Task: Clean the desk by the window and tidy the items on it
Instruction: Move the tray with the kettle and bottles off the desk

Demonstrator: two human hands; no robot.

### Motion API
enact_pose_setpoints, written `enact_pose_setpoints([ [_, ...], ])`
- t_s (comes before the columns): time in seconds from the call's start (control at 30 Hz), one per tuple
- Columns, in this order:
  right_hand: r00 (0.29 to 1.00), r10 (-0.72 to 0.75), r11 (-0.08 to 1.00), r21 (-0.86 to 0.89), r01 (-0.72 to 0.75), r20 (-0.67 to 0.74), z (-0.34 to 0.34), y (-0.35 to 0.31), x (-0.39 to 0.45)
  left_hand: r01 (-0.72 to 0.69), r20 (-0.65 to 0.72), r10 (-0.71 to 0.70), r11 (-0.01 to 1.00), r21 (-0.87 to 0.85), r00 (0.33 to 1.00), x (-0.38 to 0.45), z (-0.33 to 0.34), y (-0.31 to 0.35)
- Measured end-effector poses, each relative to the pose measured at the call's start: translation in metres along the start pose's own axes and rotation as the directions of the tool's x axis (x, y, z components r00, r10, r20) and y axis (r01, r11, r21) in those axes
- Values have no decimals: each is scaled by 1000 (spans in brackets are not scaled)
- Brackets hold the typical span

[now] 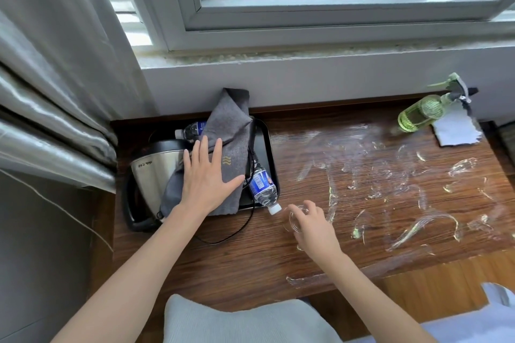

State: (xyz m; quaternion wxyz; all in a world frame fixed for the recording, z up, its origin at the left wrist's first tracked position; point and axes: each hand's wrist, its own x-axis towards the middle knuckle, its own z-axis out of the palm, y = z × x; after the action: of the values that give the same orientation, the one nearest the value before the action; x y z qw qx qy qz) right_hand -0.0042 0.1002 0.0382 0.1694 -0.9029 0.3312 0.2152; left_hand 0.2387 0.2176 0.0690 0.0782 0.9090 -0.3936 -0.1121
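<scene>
Under the window, the desk [362,175] was smeary, the left hand [207,175] lay flat on the cloth [228,131], and the right hand [312,225] held a glass [292,220], best lifted gently, upright.

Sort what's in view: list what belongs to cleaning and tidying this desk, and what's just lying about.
Job:
desk, smeared
grey cloth under left hand
clear glass in right hand
spray bottle
kettle, water bottle, black tray
white rag

Lying about:
curtain
cushion
</scene>
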Motion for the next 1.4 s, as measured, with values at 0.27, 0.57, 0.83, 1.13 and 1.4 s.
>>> enact_pose_setpoints([
  [0.27, 993, 70, 983, 178, -51, -98, -21, 7, 20, -14, -19, 13, 998, -55, 1000, -5, -4, -4],
  [0.57, 967, -24, 987, 150, 63, -253, -94, -26, 112, 53, -27, -56, 995, -85, 998, -13, -10, -26],
  [0.83, 973, -154, 987, 22, 160, -173, -87, -64, 165, 148, -88, -159, 981, -125, 983, -25, -15, -68],
  [1.13, 983, -71, 940, 317, 123, -169, -81, -57, 166, 440, 66, -443, 841, -315, 894, -22, -6, -111],
  [1.4, 958, 287, 468, 872, -140, -1, -63, -48, 161, 559, 269, -490, 716, -419, 829, -17, -5, -139],
])
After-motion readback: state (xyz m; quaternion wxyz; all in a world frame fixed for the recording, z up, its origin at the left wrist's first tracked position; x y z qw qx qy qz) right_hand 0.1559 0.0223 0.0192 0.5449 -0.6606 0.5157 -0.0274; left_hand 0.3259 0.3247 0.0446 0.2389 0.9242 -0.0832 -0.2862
